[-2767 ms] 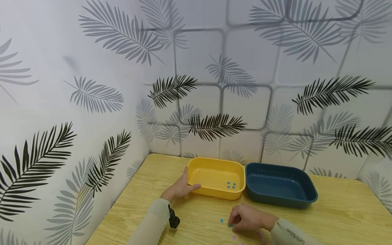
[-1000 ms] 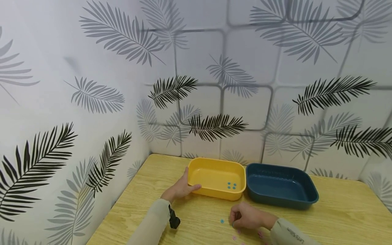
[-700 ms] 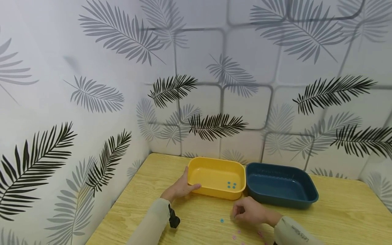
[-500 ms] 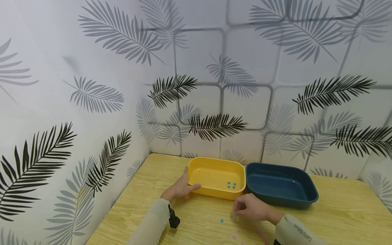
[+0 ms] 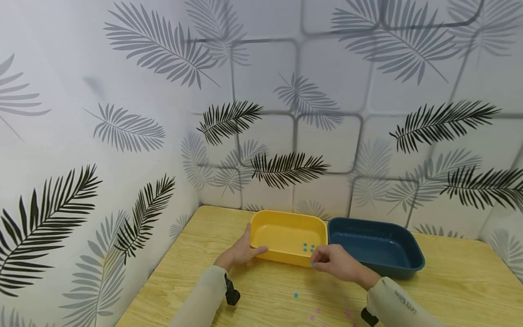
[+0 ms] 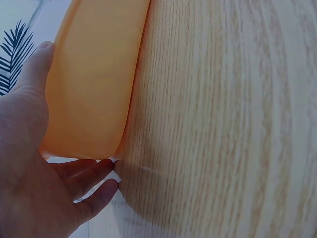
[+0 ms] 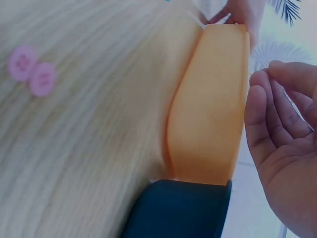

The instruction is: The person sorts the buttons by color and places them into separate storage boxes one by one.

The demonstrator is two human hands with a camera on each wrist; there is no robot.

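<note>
My left hand holds the left end of a yellow plastic bin, thumb at its front rim and fingers round the side. The left wrist view shows that hand against the bin's orange-looking wall. My right hand is raised at the bin's front right corner, pinching a small blue button between thumb and fingertips. Several blue buttons lie inside the bin near its right end. In the right wrist view, the fingertips of the right hand meet beside the bin's rim; the button is hidden there.
A dark blue bin stands against the yellow one's right side. One blue button lies on the wooden table. Several pink buttons are scattered near the front edge. A leaf-patterned wall rises behind.
My right hand has picked the blue button off the table and moved it up and forward to the yellow bin's front rim. The left hand has stayed on the bin.
</note>
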